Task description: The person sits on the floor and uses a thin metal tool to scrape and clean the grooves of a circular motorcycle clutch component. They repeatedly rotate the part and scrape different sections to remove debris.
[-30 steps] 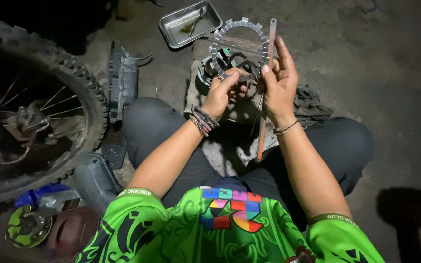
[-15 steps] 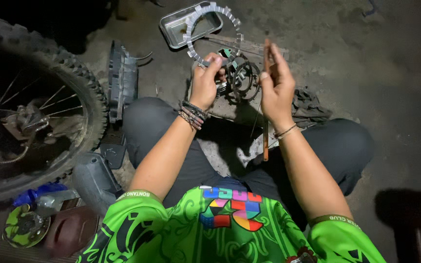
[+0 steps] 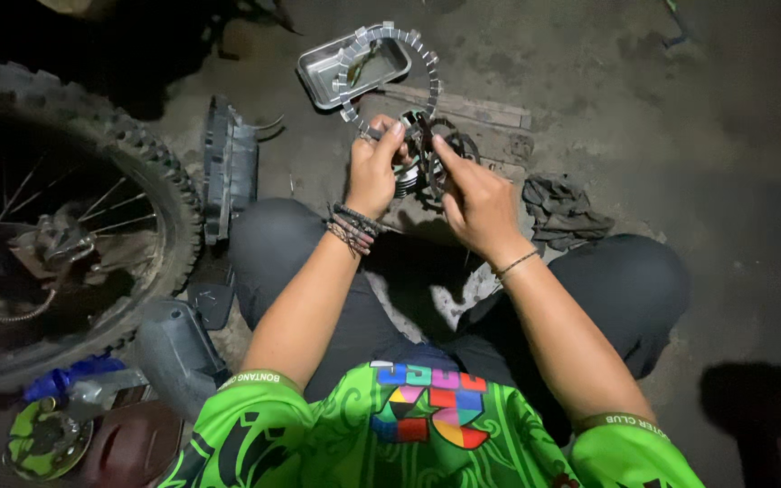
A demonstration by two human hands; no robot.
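My left hand (image 3: 374,172) holds up a toothed metal ring plate (image 3: 428,70) by its lower edge, above the ground in front of my knees. The ring stands upright, partly over a steel tray (image 3: 315,69). My right hand (image 3: 479,206) reaches in from the right, its fingertips pinching the top of a round stack of dark plates and metal parts (image 3: 413,176) that sits on a wooden board (image 3: 481,110). Both hands are close together over this stack. I sit on the ground with my knees spread.
A knobbly motorcycle wheel (image 3: 169,203) with spokes lies at the left. A black plastic cover (image 3: 230,167) leans beside my left knee. A dark rag (image 3: 560,208) lies right of the board. A blue part (image 3: 56,381) and a green disc (image 3: 42,440) sit at bottom left.
The thin rod that my right hand held is gone from it, and that hand now grips the plate stack. My left hand has lifted the ring plate up and to the left.
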